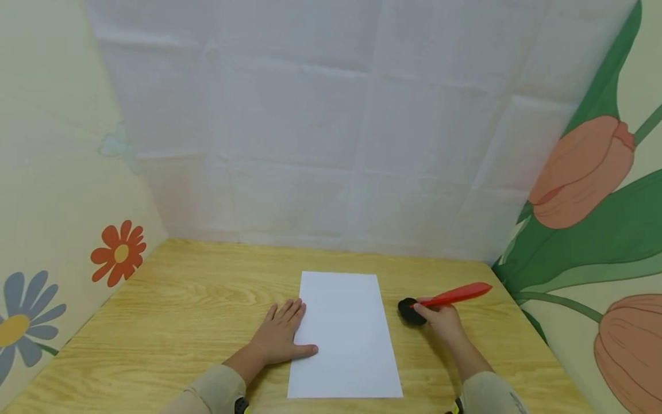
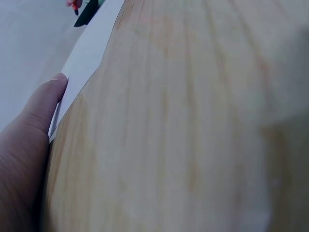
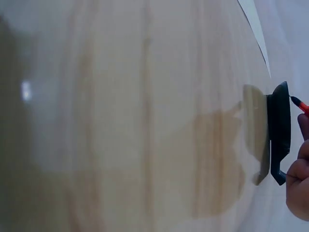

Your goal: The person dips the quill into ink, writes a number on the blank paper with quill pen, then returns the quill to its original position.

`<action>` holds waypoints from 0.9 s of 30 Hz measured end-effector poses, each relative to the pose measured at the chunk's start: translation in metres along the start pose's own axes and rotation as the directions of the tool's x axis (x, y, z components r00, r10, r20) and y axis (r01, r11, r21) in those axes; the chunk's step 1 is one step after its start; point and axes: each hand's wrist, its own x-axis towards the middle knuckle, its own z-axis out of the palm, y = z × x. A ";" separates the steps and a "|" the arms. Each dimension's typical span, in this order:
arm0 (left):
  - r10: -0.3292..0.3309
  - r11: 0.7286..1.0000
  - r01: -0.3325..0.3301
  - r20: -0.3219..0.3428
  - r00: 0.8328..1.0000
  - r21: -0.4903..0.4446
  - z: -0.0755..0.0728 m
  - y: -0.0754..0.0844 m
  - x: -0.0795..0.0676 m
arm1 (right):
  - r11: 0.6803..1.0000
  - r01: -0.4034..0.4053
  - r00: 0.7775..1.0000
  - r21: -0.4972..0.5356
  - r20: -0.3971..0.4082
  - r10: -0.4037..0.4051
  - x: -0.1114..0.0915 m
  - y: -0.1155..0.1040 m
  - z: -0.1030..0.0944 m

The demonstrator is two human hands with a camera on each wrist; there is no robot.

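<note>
A white sheet of paper (image 1: 343, 333) lies lengthwise on the table. My left hand (image 1: 279, 339) rests flat over its left edge, fingers spread and thumb on the sheet; the left wrist view shows the thumb (image 2: 41, 104) at the paper's edge. Right of the paper, my right hand (image 1: 446, 322) pinches a red feather-shaped pen (image 1: 465, 293), its plume pointing right. Beside those fingers sits a small black dish (image 1: 408, 313). In the right wrist view the pen's dark tip (image 3: 296, 101) is at the rim of the dish (image 3: 279, 118); whether they touch I cannot tell.
The wood-grain table (image 1: 217, 287) meets a creased white sheet (image 1: 310, 144) hanging at the back. Flower-painted walls (image 1: 46, 190) stand at the left and right sides.
</note>
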 end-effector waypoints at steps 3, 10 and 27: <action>-0.001 1.000 0.001 -0.002 1.000 -0.001 -0.001 0.000 0.001 | 1.000 0.023 1.000 -0.011 -0.011 -0.023 0.002 0.001 0.000; 0.005 1.000 -0.005 0.001 1.000 0.002 0.000 -0.001 0.001 | 0.997 0.014 1.000 -0.073 -0.019 -0.016 0.003 0.002 0.001; 0.018 1.000 -0.018 -0.019 1.000 -0.010 0.008 -0.007 0.004 | 0.999 0.005 1.000 -0.046 -0.003 -0.005 0.003 0.006 0.002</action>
